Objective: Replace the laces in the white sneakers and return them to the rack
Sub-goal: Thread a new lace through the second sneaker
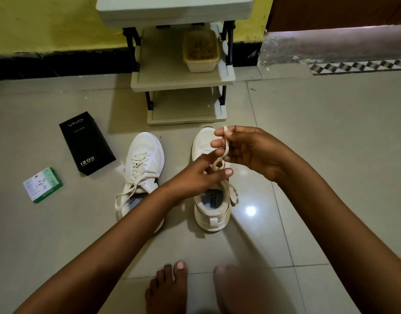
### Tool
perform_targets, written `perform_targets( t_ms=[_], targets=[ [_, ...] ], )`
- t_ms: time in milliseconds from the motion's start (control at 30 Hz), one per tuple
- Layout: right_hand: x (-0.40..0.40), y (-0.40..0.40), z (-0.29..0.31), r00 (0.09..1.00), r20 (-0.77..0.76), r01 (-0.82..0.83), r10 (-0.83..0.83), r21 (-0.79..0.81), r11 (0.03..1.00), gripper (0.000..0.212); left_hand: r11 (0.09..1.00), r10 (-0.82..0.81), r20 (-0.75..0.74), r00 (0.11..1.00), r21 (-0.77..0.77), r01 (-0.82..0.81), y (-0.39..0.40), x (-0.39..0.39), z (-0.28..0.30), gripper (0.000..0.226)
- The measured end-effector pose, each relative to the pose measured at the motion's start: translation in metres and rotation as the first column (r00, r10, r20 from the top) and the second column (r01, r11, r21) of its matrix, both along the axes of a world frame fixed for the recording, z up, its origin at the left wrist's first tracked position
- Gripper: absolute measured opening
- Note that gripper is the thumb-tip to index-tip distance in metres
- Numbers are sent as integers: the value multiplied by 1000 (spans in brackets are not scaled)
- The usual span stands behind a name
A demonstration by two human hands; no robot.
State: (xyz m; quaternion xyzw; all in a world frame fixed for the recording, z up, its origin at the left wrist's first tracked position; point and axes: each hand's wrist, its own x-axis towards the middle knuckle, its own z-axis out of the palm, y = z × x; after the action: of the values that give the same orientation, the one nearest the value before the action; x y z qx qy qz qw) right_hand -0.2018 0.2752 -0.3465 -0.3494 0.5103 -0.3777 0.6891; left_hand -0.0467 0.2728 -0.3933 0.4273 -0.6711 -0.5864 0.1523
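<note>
Two white sneakers stand side by side on the tiled floor before the rack (pixel 182 81). The left sneaker (pixel 145 155) is laced, its lace ends lying loose toward me. Over the right sneaker (pixel 209 211) both hands work a cream lace (pixel 225 150). My right hand (pixel 249 150) pinches the lace's upper part, which loops round its fingers. My left hand (pixel 199 175) pinches a small loop of the same lace just above the shoe's tongue. Another stretch of lace hangs down the right sneaker's right side.
A black phone box (pixel 87 143) and a small green-and-white box (pixel 43 184) lie on the floor to the left. A beige tub (pixel 200 52) sits on the rack's middle shelf. My bare feet (pixel 170 286) are at the bottom. A yellow wall stands behind the rack.
</note>
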Motion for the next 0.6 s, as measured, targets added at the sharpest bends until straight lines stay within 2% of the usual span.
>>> perform_targets(
  t_ms=[33, 167, 300, 433, 500, 533, 567, 600],
  targets=[
    [0, -2, 1, 1000, 12, 26, -26, 1, 1000, 22, 1000, -7, -22, 1000, 2, 7, 3, -3, 2, 9],
    [-8, -8, -5, 966, 27, 255, -257, 80, 964, 18, 999, 34, -65, 997, -14, -35, 0, 6, 6, 26],
    [-18, -6, -26, 902, -62, 432, -427, 165, 887, 17, 995, 78, -19, 997, 58, -77, -18, 30, 15, 29],
    [-23, -3, -41, 870, -174, 487, -462, 152, 860, 13, 994, 106, 96, 990, 21, -109, -31, 46, 12, 25],
    [-24, -2, -47, 842, -330, 473, -427, 72, 878, 11, 994, 107, 200, 974, -48, -99, -35, 50, 10, 17],
    [-25, -1, -51, 794, -491, 412, -358, 2, 911, 11, 991, 114, 249, 962, -101, -91, -37, 51, 9, 15],
    [-28, 0, -54, 678, -698, 277, -230, -47, 960, 11, 983, 128, 290, 948, -167, -81, -37, 51, 9, 15],
    [-29, 2, -55, 479, -875, 98, -68, -24, 995, 12, 969, 149, 313, 938, -233, -76, -37, 50, 8, 14]
  ],
)
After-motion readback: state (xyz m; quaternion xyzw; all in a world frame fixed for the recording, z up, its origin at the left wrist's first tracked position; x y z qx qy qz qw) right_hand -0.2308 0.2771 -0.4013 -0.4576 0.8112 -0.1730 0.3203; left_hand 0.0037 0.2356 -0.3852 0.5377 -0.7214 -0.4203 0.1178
